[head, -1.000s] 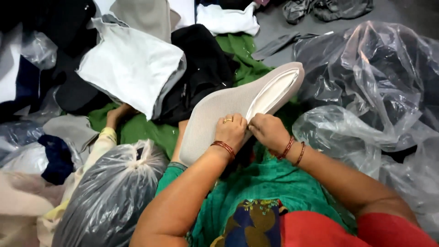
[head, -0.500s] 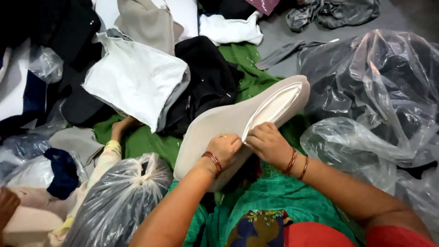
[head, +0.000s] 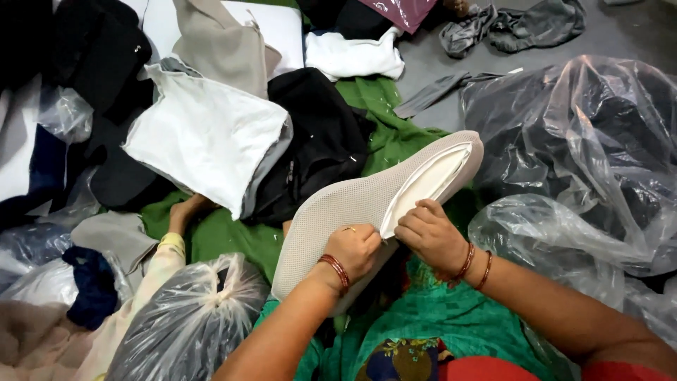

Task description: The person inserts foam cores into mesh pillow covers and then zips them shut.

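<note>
A beige mesh shoe upper (head: 360,204) with a white lining lies across my lap, its toe end pointing up and to the right. My left hand (head: 356,250), with red bangles on the wrist, grips the mesh side at the opening edge. My right hand (head: 430,236), also with bangles, pinches the white lining at the same edge. The two hands sit close together, almost touching.
A clear plastic bag (head: 585,162) of dark material bulges at the right, a tied one (head: 190,324) at lower left. White (head: 204,148), black (head: 317,141) and grey pieces lie on a green cloth (head: 384,116). My bare foot (head: 187,210) rests at left.
The view has dropped a little, so the shoe upper and both hands sit lower in the frame. Both hands keep their hold at the opening edge, fingers shifting slightly.
</note>
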